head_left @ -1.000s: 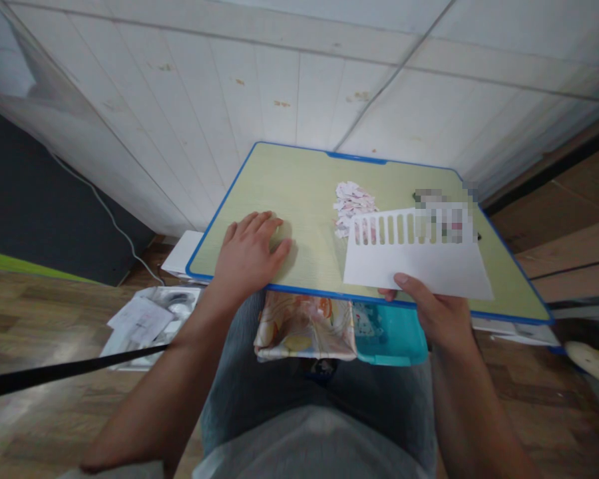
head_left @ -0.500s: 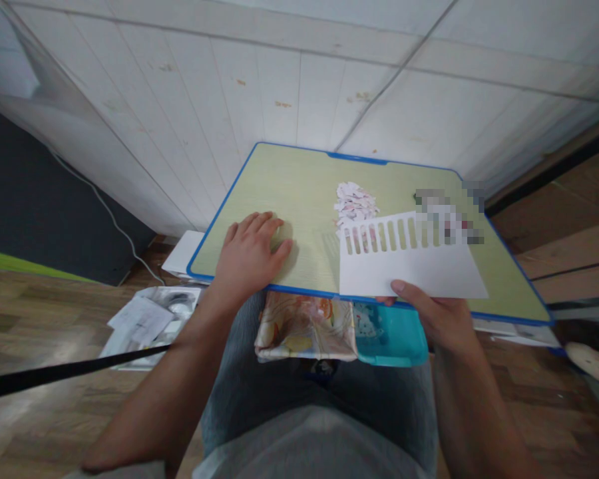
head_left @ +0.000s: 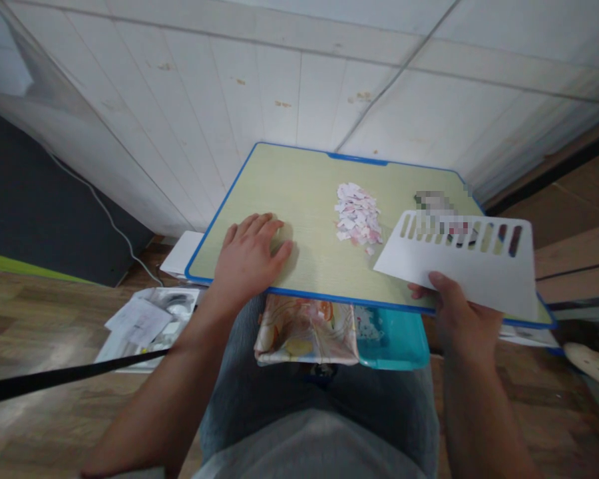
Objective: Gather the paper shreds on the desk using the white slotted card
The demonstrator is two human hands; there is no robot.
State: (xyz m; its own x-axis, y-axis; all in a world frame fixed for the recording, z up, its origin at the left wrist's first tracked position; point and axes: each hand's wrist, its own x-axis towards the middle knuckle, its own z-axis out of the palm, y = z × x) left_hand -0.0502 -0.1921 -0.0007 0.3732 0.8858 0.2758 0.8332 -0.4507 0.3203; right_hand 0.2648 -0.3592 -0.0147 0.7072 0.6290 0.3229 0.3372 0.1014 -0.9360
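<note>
- The right hand (head_left: 462, 316) pinches the sheet (head_left: 464, 264) over the table (head_left: 274, 186), at its right side.
- The left hand (head_left: 249, 256) rests on the table, slightly spread.
- The scraps (head_left: 357, 213) lie left of the sheet.

Pale panelled wall (head_left: 180, 120), brown floor (head_left: 20, 332), odds and ends low at both sides.
Wall marked with brownish spots; grey cable (head_left: 393, 81) slanting across it. Left: dark panel (head_left: 44, 193), green strip (head_left: 30, 271) along its foot, thin cord (head_left: 102, 206) trailing down; white box (head_left: 110, 354), papers (head_left: 137, 322) lying over it. Far right: cream shoe (head_left: 590, 364).
</note>
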